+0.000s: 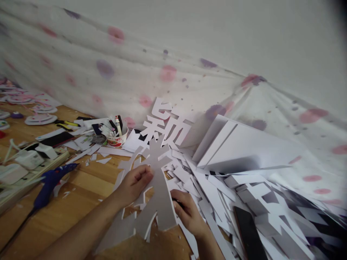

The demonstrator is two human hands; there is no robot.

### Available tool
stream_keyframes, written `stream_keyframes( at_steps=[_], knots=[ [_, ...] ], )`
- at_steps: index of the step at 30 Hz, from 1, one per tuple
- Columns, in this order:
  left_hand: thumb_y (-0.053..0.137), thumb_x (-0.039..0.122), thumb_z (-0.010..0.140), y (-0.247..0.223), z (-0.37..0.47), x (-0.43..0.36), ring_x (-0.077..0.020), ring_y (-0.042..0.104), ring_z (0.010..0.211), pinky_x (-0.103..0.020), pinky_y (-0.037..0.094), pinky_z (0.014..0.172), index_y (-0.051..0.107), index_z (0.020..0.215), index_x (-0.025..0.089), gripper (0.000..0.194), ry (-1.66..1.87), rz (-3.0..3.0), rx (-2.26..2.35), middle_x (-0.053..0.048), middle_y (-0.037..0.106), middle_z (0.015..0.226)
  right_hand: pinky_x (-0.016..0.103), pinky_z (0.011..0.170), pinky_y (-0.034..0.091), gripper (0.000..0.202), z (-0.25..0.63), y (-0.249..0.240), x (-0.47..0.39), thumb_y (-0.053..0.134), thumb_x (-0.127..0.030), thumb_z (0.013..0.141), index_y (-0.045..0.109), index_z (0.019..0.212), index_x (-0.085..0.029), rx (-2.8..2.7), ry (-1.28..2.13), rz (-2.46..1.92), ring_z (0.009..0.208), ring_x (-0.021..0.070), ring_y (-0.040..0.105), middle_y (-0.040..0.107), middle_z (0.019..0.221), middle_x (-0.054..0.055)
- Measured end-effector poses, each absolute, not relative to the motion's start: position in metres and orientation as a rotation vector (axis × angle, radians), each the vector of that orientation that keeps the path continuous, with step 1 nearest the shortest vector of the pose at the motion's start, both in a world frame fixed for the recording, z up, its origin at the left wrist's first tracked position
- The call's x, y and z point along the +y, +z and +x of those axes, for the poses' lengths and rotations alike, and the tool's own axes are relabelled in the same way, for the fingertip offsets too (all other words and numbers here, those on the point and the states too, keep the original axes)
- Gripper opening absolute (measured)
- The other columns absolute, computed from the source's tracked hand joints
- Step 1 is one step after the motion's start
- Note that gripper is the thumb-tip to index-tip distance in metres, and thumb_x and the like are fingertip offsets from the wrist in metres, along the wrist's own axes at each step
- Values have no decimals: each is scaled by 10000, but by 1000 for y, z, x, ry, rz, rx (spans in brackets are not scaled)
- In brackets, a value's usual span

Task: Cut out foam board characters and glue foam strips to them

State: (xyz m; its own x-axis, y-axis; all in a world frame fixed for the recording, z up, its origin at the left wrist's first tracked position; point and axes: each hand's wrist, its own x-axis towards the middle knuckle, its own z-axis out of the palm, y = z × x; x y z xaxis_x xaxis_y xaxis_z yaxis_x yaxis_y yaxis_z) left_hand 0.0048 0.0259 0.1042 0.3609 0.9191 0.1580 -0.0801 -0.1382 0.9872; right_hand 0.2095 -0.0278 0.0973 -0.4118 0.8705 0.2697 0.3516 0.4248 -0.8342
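Observation:
Near the middle of the head view, a large white cut-out board [159,180] with branching, character-like strokes is held up over the wooden table. My left hand [137,182] is closed on its left part, fingers curled over a stroke. At the board's lower right edge is my right hand [187,209], its fingers closed round a small dark object that is mostly hidden. Behind the board, another white cut-out character [165,124] leans against the patterned cloth.
A blue glue gun [45,187] and a power strip [61,157] lie at the left. A cup of pens [118,137] and yellow-handled pliers [67,124] stand farther back. White scraps [211,202], a black phone [248,231] and folded white boards [230,144] fill the right.

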Motion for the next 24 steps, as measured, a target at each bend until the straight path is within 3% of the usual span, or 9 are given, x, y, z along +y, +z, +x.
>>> stream_keyframes(
  at_steps=[4,8,15,19,24],
  knots=[
    [614,487,701,101,4,25,-79,421,581,-183,335,515,480,863,199,356,1025,1576,792,47,489,707,224,536,399,352,224,79,-30,466,-503,837,614,921,-195,-1335,1115,-1204,596,131,518,586,688,10],
    [557,501,743,98,8,23,-98,462,552,-208,326,506,507,934,206,355,967,1981,1095,37,556,688,220,458,391,466,225,74,-35,511,-609,749,598,933,-190,-900,1257,-1076,532,119,487,565,684,4],
    [451,523,810,89,24,27,-184,625,750,-277,433,628,550,1041,214,398,984,2396,1293,-36,674,838,227,573,445,429,204,82,-35,792,-345,538,589,878,-181,-820,1291,-1104,619,130,564,624,730,-10],
    [397,457,860,91,25,33,-182,601,923,-312,466,772,563,1047,227,340,1049,2351,1286,-42,654,985,227,521,449,420,194,72,-25,798,-303,532,572,862,-174,-645,1327,-1090,541,121,567,639,676,-12],
    [400,317,876,96,16,15,-185,510,1065,-341,454,857,528,1128,241,292,1304,2105,1301,-69,565,1120,191,393,407,411,196,51,-8,805,-298,499,533,779,-168,-331,1339,-1082,390,87,477,539,464,-60]
  ],
)
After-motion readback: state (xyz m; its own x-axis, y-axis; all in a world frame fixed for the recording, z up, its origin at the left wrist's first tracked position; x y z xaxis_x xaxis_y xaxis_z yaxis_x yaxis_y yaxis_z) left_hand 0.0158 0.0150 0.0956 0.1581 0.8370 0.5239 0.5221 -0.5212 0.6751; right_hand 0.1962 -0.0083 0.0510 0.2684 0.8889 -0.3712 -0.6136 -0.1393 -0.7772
